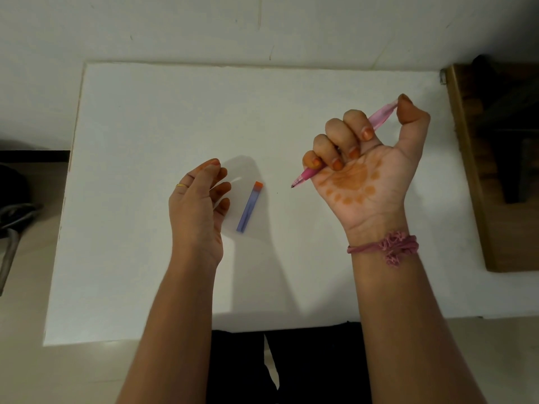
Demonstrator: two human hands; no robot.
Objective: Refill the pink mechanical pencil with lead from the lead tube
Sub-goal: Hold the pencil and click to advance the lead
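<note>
Two hands here: left hand loose and empty beside the lead tube lying on the table, right hand fisted round the pink pencil, thumb on its cap, so lead could snap going in.

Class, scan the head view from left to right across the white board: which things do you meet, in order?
left hand → lead tube → pink mechanical pencil tip → right hand gripping it → brown wooden piece at the right edge.
</note>
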